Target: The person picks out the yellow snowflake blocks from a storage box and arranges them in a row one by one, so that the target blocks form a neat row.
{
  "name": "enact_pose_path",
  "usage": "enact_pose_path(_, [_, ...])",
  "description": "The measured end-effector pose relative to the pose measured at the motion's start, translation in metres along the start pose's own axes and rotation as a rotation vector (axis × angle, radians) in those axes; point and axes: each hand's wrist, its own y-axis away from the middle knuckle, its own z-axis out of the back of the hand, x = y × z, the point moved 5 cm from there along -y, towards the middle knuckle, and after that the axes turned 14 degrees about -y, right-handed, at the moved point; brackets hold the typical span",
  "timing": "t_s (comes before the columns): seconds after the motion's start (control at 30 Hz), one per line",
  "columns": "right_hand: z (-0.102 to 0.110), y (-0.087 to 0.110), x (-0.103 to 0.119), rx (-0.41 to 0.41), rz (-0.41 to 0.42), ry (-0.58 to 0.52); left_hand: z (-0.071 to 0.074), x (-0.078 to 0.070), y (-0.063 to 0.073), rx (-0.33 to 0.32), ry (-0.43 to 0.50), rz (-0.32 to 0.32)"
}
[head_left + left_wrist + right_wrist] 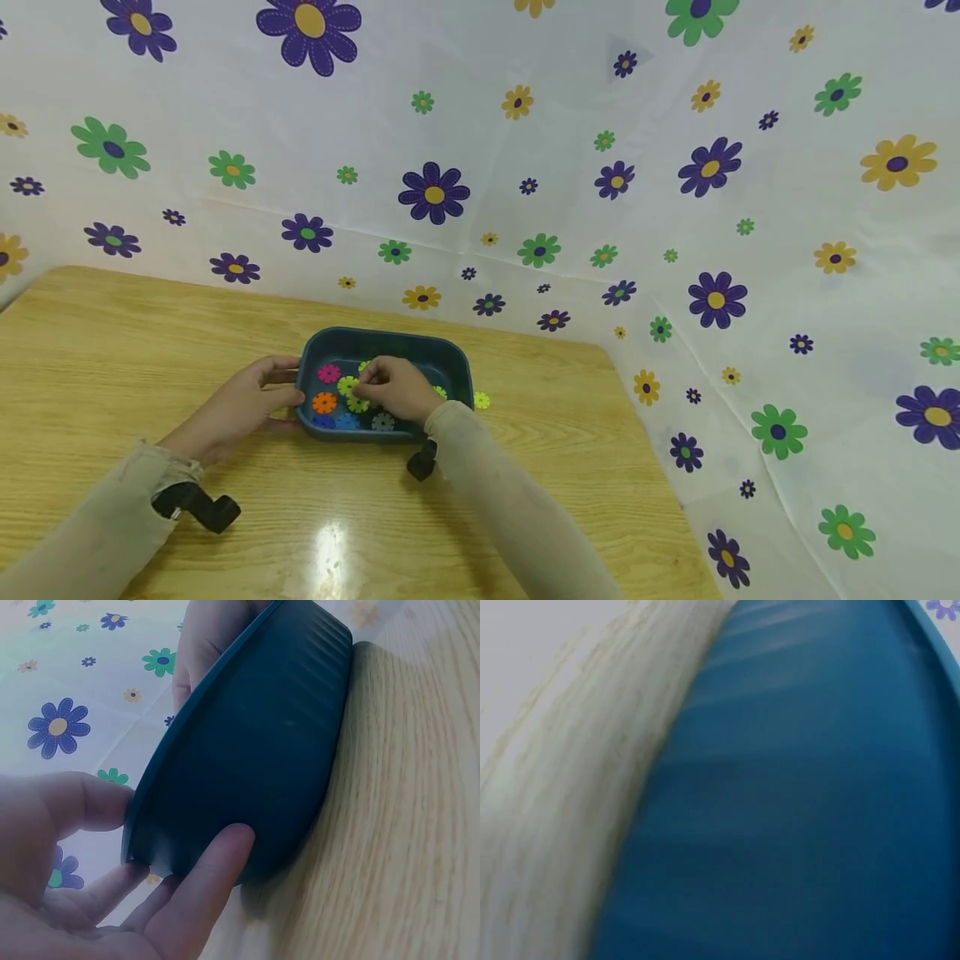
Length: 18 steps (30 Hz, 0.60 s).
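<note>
A dark blue-green plastic tray (313, 342) stands on the table with several notched snowflake discs inside. My left hand (258, 404) grips the tray's left end; in the left wrist view its fingers (214, 874) lie against the outer wall and at the rim. My right hand (401, 387) reaches down into the tray, thumb and fingertips pinching at a yellow-green disc (347, 386). Another yellow-green disc (357, 405) lies just below it. A pink disc (328, 373) and an orange disc (324, 403) lie to the left, a grey disc (382, 422) near the front wall.
One yellow-green disc (482, 401) lies outside the tray on the wooden table (555, 467), just right of it. Blue discs (347, 422) sit along the tray's front side. A flower-print sheet (465, 125) hangs behind and to the right of the table.
</note>
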Motion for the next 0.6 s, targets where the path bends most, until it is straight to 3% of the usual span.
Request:
enact_pose_path(0.3, [0.036, 0.017, 0.014, -0.025, 0.049, -0.109, 0.002, 0.003, -0.001, 0.003, -0.009, 0.009])
enact_pose_path(0.47, [0.076, 0.034, 0.009, -0.075, 0.048, -0.151, 0.001, 0.001, 0.001, 0.01, -0.004, 0.004])
enact_pose_path(0.6, [0.114, 0.05, -0.011, -0.157, 0.004, -0.162, 0.001, 0.001, 0.002, 0.012, -0.001, 0.003])
